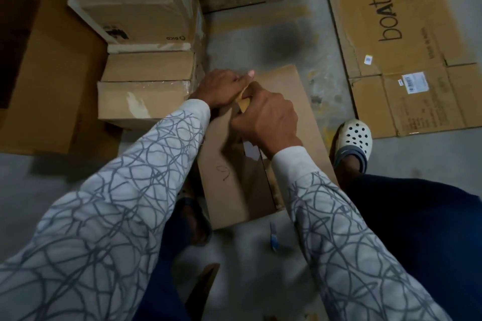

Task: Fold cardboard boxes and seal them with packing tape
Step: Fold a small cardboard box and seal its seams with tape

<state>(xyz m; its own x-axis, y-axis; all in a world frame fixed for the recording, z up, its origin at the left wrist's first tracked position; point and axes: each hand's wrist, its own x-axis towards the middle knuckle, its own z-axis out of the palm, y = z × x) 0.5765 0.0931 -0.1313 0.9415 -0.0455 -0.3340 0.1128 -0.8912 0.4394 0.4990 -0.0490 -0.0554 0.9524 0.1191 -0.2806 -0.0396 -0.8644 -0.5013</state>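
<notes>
Taping step: my left hand (221, 88) presses the cardboard box (287, 94) with fingers extended, my right hand (263, 118) pinches brown packing tape (243, 105); next, I judge, a straight pull.

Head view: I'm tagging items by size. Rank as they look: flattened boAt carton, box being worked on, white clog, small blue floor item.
1. flattened boAt carton, cut off by the frame
2. box being worked on, partly covered
3. white clog
4. small blue item
</notes>
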